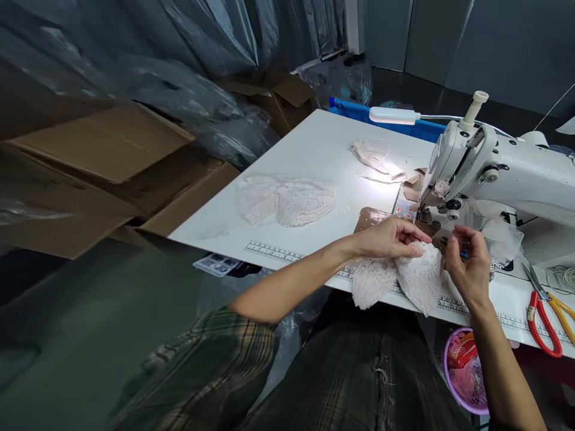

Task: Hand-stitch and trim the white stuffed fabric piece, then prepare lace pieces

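Note:
My left hand [395, 237] pinches the top of a white lace piece [420, 278], which hangs in two lobes over the table's front edge. To its right, my right hand [469, 257] is raised with thumb and fingers curled close together; whether a thread or anything else is between them is too small to tell. Just behind both hands stands the white sewing machine [516, 173], its needle area lit. Another lace piece [305, 200] lies flat at the table's left, and a gathered one [377, 160] lies farther back under the lamp.
Red-handled scissors [542, 317] and a yellow-handled pair [561, 311] lie at the white table's [215, 221] right front. A purple basket [449, 383] stands below. Cardboard boxes [103, 143] are at left; a white lamp [393, 115] reaches over the back.

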The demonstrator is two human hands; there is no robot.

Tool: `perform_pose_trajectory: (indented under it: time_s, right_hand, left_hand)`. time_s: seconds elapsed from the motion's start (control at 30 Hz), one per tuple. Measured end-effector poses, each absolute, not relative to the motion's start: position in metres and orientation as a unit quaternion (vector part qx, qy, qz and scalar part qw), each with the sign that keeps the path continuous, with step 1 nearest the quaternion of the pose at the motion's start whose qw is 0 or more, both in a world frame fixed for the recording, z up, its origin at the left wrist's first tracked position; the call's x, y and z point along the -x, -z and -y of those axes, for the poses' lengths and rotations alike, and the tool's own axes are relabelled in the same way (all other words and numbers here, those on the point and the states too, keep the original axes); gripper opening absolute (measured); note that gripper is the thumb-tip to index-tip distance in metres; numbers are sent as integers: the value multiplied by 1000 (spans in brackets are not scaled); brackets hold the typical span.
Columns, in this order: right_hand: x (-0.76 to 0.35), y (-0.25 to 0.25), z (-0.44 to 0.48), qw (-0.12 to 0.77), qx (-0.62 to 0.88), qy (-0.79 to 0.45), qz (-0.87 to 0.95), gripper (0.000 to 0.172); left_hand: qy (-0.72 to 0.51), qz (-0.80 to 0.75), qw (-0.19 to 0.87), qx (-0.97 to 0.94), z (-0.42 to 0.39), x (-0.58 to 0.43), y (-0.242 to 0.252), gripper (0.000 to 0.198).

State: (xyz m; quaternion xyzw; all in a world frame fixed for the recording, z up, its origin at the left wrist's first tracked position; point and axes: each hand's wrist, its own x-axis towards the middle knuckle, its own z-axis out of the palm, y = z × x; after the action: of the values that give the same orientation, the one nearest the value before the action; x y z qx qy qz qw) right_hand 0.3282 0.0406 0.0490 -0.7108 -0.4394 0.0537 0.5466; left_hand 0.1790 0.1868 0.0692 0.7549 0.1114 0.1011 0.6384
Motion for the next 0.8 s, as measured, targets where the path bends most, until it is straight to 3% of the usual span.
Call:
perform_pose_trajectory:
  time_s: [0.07,0.13,0.3,0.57,0.7,0.8]
  right_hand:
    - [-324,-55,-36,491,701,41,516,15]
    - [-318,-59,-34,439,673,55,592,12]
    - [-311,-57,-38,347,665,78,657,18]
    - [-312,-50,-47,180,669,221,687,25]
    - [-323,-47,-54,140,639,185,734,22]
    - [-334,-48,-55,177,625,119,751,17]
  left_hand:
    - [-106,-129,629,-759,-185,-180,-69,36]
    - [-117,-142,620,-762,-182,-182,-67,32]
    - [-145,-158,596,-774,-178,-186,-61,26]
    - [-152,-157,540,-813,-177,-186,-56,25]
    - [-159,-112,468,-862,-180,-184,-55,24]
    - [-144,-64,389,-908,-183,-182,-55,20]
